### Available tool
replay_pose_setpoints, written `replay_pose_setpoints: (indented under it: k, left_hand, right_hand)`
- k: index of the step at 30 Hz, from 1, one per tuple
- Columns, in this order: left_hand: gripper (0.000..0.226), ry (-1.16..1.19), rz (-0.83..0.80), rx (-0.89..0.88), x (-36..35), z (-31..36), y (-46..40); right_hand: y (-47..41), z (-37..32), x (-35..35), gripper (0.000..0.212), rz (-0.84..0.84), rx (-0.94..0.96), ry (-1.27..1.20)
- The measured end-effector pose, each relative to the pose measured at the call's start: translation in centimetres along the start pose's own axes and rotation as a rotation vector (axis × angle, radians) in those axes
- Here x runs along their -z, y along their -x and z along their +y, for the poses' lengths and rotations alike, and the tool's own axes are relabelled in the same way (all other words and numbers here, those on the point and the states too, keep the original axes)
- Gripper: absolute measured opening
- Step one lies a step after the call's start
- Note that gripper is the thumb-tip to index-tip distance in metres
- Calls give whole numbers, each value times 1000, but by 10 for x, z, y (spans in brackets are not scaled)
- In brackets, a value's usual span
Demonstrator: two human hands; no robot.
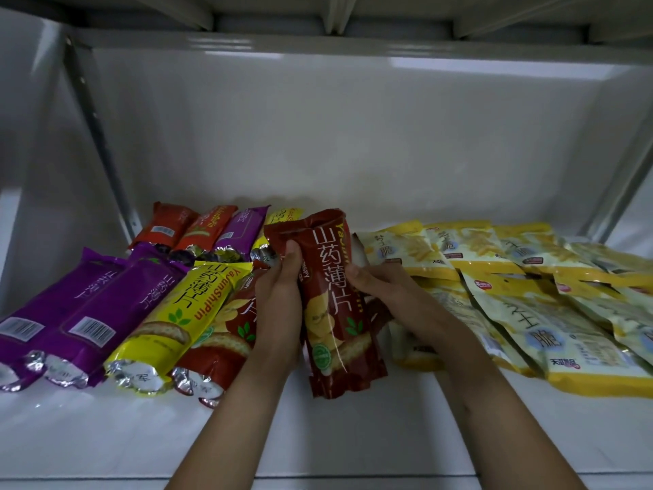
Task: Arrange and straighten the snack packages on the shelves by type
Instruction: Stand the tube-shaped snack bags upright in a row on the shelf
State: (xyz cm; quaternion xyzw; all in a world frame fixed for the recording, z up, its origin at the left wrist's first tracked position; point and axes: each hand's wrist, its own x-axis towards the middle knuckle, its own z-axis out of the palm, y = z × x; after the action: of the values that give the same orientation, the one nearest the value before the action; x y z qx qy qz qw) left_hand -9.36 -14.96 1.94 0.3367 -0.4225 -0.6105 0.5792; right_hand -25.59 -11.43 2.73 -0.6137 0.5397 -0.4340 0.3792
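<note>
White metal shelf (353, 429), dim light, pale back panel. Left hand (279, 295) and right hand (374, 281) both curl round a dark red tube pack (335, 305), held tilted between the two groups. To the left, purple packs (70, 313), a yellow tube pack (183, 309) and another red one lie roughly side by side. To the right, yellow flat bags (530, 313) overlap untidily. Judged partway: tubes mostly aligned, bags unstraightened.
</note>
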Motion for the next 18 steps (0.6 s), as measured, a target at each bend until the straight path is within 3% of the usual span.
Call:
replay_pose_setpoints:
  k: [8, 11, 14, 18]
  left_hand:
    - [58, 67, 14, 71, 3, 4, -3]
    - [54, 84, 35, 94, 6, 6, -2]
    - [48, 84, 100, 60, 5, 6, -3]
    - [58, 127, 70, 84, 4, 7, -3]
  right_hand:
    - [-2, -1, -1, 54, -36, -21, -17]
    - [0, -1, -2, 74, -38, -24, -51]
    - [6, -4, -2, 89, -175, -68, 14]
    - [9, -6, -4, 66, -295, -146, 95]
